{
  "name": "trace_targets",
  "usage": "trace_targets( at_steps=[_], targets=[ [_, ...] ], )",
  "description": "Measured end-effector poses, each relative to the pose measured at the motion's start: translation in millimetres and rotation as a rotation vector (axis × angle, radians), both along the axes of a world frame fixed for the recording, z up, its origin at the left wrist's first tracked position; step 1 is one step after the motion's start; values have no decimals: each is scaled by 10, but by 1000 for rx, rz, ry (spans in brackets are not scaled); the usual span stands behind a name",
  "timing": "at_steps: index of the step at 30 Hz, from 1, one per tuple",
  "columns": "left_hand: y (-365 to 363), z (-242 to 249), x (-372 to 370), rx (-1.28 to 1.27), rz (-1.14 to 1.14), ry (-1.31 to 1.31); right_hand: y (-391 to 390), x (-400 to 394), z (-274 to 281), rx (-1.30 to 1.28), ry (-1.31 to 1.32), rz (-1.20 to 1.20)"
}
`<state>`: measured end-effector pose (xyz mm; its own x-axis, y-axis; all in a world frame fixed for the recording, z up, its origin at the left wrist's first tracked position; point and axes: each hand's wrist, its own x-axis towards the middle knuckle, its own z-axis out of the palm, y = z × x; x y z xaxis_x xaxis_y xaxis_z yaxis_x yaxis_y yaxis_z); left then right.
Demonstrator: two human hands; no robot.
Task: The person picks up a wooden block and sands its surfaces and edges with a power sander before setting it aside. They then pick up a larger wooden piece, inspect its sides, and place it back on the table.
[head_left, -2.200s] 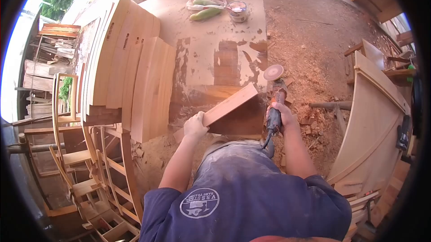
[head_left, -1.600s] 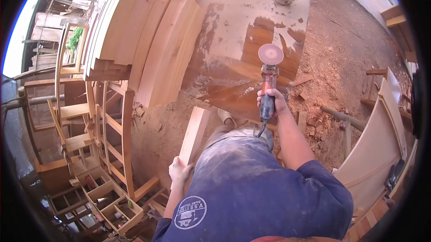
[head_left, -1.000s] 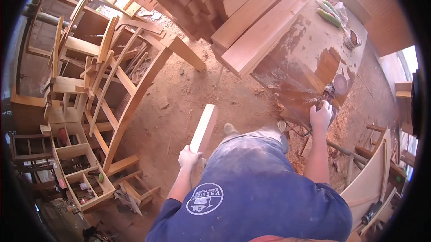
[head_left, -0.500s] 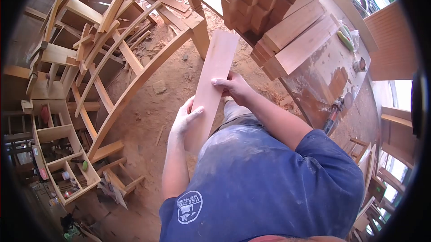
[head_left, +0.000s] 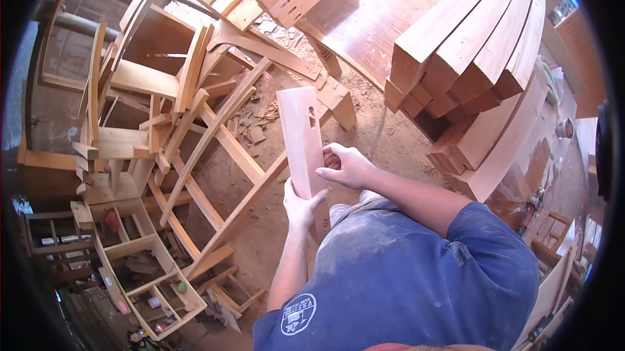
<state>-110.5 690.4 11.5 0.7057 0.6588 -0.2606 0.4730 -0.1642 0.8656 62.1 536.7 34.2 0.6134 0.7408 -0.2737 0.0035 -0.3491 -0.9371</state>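
Observation:
A pale wooden board (head_left: 301,136) stands tilted in front of my body, its far end pointing away from me. An oblong mortise slot shows near that far end, and another dark slot lies near the close end. My left hand (head_left: 302,206) is wrapped round the lower part, thumb across the face and the other fingers largely hidden. At the right edge is my right hand (head_left: 348,166), fingers curled and the thumb touching the board.
Stacked thick timber pieces (head_left: 456,58) rest on a work table (head_left: 348,22) to the right. A curved wooden frame (head_left: 241,221) and chair-like parts (head_left: 143,81) crowd the left. An open compartment box (head_left: 140,247) sits lower left. Sawdust and offcuts cover the floor (head_left: 397,139).
The board has turned about its length, bringing a slotted face into view. My right hand has slid from across its face to its right edge. The camera view has shifted.

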Motion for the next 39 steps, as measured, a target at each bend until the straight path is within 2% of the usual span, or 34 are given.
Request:
trace_targets(
  at_steps=[2,6,10,13,15,17,21,23,25,28,29,31,37,39],
  targets=[
    [202,211,350,68,58,34,-86,225,-3,-192,-21,122],
    [835,543,1214,173,6,65,-567,353,-317,-406,-6,126],
    [1518,918,2312,400,-108,76,-1106,287,-793,-594,-41,-79],
    [1895,1379,3225,506,-216,128,-1321,213,-868,-681,63,-230],
    [2250,1443,3932,652,-264,100,-1294,122,-806,-676,134,-353],
    [2320,1785,4587,727,-331,124,-1229,77,-861,-683,149,-493],
    [2417,2195,5815,747,-465,154,-1024,-93,-1110,-708,196,-717],
    [2419,2213,6352,790,-499,145,-851,-129,-1049,-703,262,-792],
    [2444,2171,6819,688,-612,217,-724,-117,-791,-713,318,-830],
    [2542,1866,7180,810,-733,282,-592,-230,-782,-742,332,-924],
    [2601,1809,7266,769,-754,286,-560,-266,-770,-739,365,-966],
    [2646,1797,7313,694,-795,292,-454,-329,-678,-727,432,-1053],
    [2675,1815,7160,767,-787,254,-308,-421,-854,-861,375,-996],
    [2774,1798,7125,769,-798,226,-250,-440,-758,-741,455,-1120]
  ],
)
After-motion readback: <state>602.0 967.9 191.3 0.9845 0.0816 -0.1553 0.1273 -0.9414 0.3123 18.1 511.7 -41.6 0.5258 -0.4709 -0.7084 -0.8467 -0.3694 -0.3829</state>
